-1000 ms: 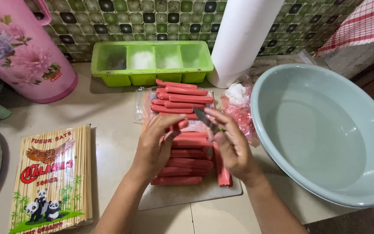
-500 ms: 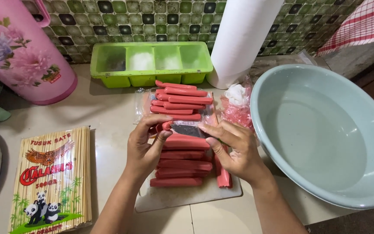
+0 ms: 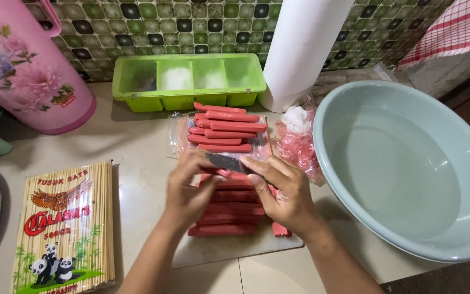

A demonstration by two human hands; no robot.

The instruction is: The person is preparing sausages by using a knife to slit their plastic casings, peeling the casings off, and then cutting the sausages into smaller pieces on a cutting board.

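The right hand (image 3: 286,196) and left hand (image 3: 189,190) are pinching a dark knife blade (image 3: 225,161) between their fingertips, just above the red sausages (image 3: 229,209).

Your hands have bare counter (image 3: 137,163) to the left. Right is blocked — basin (image 3: 409,163), roll (image 3: 300,49) behind.

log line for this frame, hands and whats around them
left hand: on red sausages | right hand: holds knife across them | under: cutting board | right: basin | left: skewer pack
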